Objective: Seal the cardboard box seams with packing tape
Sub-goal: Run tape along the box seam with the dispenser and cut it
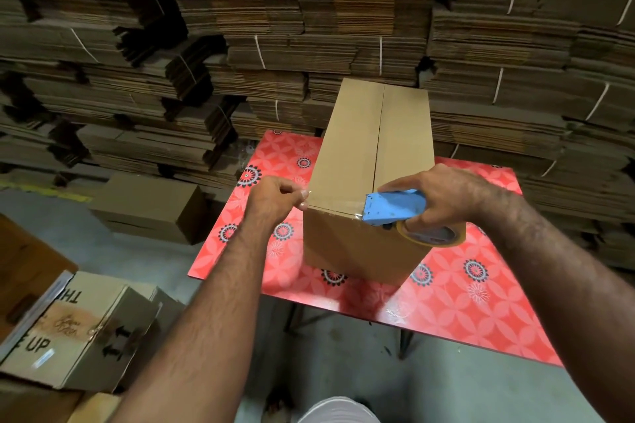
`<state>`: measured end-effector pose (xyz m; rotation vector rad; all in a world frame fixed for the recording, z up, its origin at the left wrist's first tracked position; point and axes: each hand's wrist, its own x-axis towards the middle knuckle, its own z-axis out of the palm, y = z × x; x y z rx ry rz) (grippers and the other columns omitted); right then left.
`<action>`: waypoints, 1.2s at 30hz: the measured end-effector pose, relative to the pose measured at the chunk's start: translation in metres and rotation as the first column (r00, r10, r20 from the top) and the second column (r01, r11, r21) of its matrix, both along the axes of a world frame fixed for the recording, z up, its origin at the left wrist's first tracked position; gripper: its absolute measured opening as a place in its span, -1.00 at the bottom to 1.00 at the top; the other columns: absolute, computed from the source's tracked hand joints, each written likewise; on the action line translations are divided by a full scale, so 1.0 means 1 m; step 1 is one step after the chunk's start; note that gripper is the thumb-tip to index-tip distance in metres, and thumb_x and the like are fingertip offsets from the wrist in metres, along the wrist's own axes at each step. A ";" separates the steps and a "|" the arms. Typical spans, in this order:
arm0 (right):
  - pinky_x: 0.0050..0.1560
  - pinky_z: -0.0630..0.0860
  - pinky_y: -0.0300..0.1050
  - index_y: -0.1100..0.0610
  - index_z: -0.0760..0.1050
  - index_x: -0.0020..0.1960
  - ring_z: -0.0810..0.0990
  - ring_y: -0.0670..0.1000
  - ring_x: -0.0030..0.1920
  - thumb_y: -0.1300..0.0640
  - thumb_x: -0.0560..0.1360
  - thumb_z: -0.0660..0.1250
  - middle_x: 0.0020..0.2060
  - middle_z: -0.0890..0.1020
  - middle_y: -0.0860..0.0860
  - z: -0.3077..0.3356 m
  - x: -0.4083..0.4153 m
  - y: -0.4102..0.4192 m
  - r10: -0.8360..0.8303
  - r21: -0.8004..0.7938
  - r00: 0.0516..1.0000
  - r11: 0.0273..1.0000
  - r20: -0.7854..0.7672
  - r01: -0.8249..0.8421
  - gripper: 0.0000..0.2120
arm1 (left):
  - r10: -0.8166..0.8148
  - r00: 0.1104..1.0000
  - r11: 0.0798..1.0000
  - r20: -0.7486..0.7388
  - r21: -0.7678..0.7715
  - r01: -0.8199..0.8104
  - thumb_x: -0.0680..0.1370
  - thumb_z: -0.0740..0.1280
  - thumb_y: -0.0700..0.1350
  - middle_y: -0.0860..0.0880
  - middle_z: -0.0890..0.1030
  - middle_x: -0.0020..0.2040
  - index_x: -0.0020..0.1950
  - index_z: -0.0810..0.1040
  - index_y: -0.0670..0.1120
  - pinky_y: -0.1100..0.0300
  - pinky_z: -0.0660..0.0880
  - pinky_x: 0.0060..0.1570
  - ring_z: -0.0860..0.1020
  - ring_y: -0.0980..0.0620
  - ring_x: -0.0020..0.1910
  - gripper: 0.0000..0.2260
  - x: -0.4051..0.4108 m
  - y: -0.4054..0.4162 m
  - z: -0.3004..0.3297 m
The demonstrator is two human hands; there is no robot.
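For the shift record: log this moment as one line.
left hand pinches tape end at box near-left corner | right hand grips blue dispenser on near edge | centre seam untaped

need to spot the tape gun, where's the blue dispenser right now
In the head view the blue dispenser sits right of centre, gripped by the right hand at the near top edge of the cardboard box.

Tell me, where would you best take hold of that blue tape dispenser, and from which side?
Judging by the pose, grip the blue tape dispenser over its body, from above and behind, as the right hand does. Its toothed nose lies on the cardboard box near edge, and the tape roll hangs at the back, so the top is free. The left hand pinches the tape's loose end.
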<state>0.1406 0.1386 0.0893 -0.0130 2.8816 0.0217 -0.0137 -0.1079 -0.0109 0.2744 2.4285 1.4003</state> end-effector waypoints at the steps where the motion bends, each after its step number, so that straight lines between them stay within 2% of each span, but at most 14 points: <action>1: -0.18 0.53 -0.13 -0.32 0.29 0.46 0.42 -0.15 -0.24 -0.24 0.39 0.38 -0.24 0.40 -0.28 0.000 0.000 -0.002 0.003 0.006 1.000 1.000 -0.001 -0.003 -0.34 | 0.000 1.000 1.000 -0.015 -0.012 0.000 0.47 0.50 -0.08 0.05 0.68 -0.39 -0.20 0.70 -0.04 0.19 0.51 -0.19 0.57 0.26 -0.41 -0.93 0.000 -0.001 -0.001; 3: -0.19 0.51 -0.14 -0.33 0.28 0.46 0.39 -0.15 -0.26 -0.25 0.39 0.37 -0.30 0.32 -0.31 0.000 0.000 -0.005 0.002 0.020 1.000 1.000 -0.004 -0.002 -0.34 | -0.009 0.998 0.998 -0.059 -0.067 0.005 0.47 0.48 -0.04 0.10 0.67 -0.40 -0.23 0.69 -0.01 0.10 0.59 -0.08 0.65 0.13 -0.27 -0.89 0.002 -0.002 -0.001; 7: -0.12 0.59 -0.08 -0.32 0.30 0.45 0.46 -0.10 -0.20 -0.26 0.36 0.38 -0.29 0.34 -0.29 0.000 0.000 -0.008 -0.021 0.016 1.000 1.000 0.001 0.021 -0.32 | -0.022 0.989 0.974 -0.143 -0.228 -0.011 0.49 0.45 0.05 0.21 0.64 -0.41 -0.32 0.65 0.03 0.02 0.63 -0.11 0.65 0.07 -0.25 -0.79 0.005 -0.002 0.003; 12: -0.20 0.54 -0.12 -0.36 0.28 0.44 0.45 -0.11 -0.22 -0.32 0.32 0.35 -0.21 0.43 -0.23 -0.003 0.002 -0.011 -0.042 0.045 0.999 0.998 -0.007 0.043 -0.31 | -0.031 0.984 0.938 -0.176 -0.346 -0.032 0.49 0.44 0.10 0.24 0.62 -0.42 -0.34 0.65 0.06 0.16 0.58 -0.23 0.58 0.16 -0.33 -0.77 0.009 -0.002 0.008; 16: -0.28 0.45 -0.16 -0.35 0.28 0.44 0.40 -0.15 -0.26 -0.29 0.35 0.35 -0.30 0.34 -0.28 -0.001 0.003 -0.017 -0.061 0.058 0.998 0.996 -0.020 0.062 -0.33 | -0.024 0.994 0.955 -0.109 -0.297 -0.009 0.48 0.45 0.08 0.21 0.65 -0.39 -0.33 0.66 0.09 -0.02 0.65 -0.17 0.54 0.09 -0.41 -0.80 0.006 -0.004 0.007; 19: -0.24 0.50 -0.13 -0.34 0.28 0.45 0.43 -0.10 -0.20 -0.31 0.35 0.35 -0.29 0.33 -0.28 0.000 0.003 -0.019 -0.072 0.053 0.997 0.996 -0.012 0.072 -0.32 | -0.008 0.998 0.971 -0.066 -0.241 -0.008 0.50 0.45 0.00 0.18 0.66 -0.39 -0.31 0.67 0.04 -0.09 0.65 -0.15 0.57 0.08 -0.36 -0.82 0.003 -0.005 0.009; 21: -0.29 0.42 -0.16 -0.34 0.28 0.45 0.44 -0.08 -0.18 -0.32 0.36 0.35 -0.30 0.32 -0.27 0.001 0.003 -0.021 -0.076 0.056 0.997 0.995 -0.021 0.077 -0.32 | -0.011 0.999 0.976 -0.048 -0.217 0.001 0.51 0.45 -0.03 0.16 0.67 -0.39 -0.28 0.67 0.01 -0.11 0.65 -0.11 0.58 0.08 -0.33 -0.83 0.002 -0.005 0.009; 23: -0.31 0.37 -0.16 -0.34 0.27 0.45 0.44 -0.06 -0.17 -0.32 0.36 0.35 -0.31 0.31 -0.27 0.003 0.003 -0.022 -0.079 0.069 0.997 0.994 -0.025 0.080 -0.32 | -0.016 0.999 0.978 -0.042 -0.207 0.007 0.50 0.47 -0.01 0.14 0.67 -0.38 -0.27 0.67 0.00 -0.06 0.65 -0.10 0.56 0.06 -0.34 -0.84 0.002 -0.004 0.008; 27: -0.24 0.43 -0.14 -0.32 0.27 0.46 0.43 -0.07 -0.16 -0.33 0.37 0.35 -0.30 0.29 -0.28 0.004 0.002 -0.024 -0.085 0.063 0.996 0.994 -0.005 0.085 -0.32 | -0.053 0.998 0.990 -0.036 -0.135 0.047 0.50 0.47 -0.05 0.08 0.68 -0.37 -0.29 0.67 -0.04 0.03 0.59 -0.18 0.52 0.11 -0.39 -0.83 -0.001 -0.007 0.002; 31: -0.24 0.39 -0.15 -0.32 0.27 0.47 0.42 -0.06 -0.14 -0.35 0.38 0.34 -0.30 0.28 -0.28 0.004 0.000 -0.026 -0.087 0.069 0.996 0.994 0.010 0.086 -0.32 | -0.097 0.995 0.993 -0.006 -0.062 0.096 0.47 0.49 0.01 0.05 0.70 -0.34 -0.24 0.68 -0.02 -0.06 0.61 -0.05 0.66 0.04 -0.18 -0.86 -0.006 -0.013 -0.009; 34: -0.28 0.36 -0.16 -0.32 0.28 0.46 0.43 -0.06 -0.13 -0.37 0.37 0.33 -0.24 0.36 -0.24 0.003 -0.001 -0.025 -0.094 0.077 0.996 0.993 0.008 0.093 -0.31 | -0.061 0.997 0.987 -0.038 -0.152 0.055 0.35 0.53 0.24 0.05 0.68 -0.29 -0.08 0.61 0.08 0.09 0.58 -0.13 0.63 0.07 -0.22 -0.69 -0.007 -0.025 -0.018; 36: -0.25 0.38 -0.15 -0.31 0.30 0.45 0.43 -0.05 -0.14 -0.38 0.35 0.33 -0.22 0.38 -0.23 0.002 -0.001 -0.024 -0.096 0.082 0.995 0.992 0.009 0.095 -0.31 | 0.003 0.992 0.980 -0.130 -0.197 -0.028 0.33 0.54 0.23 0.07 0.64 -0.23 -0.05 0.60 0.10 0.21 0.49 -0.18 0.57 0.13 -0.22 -0.68 -0.004 -0.033 -0.020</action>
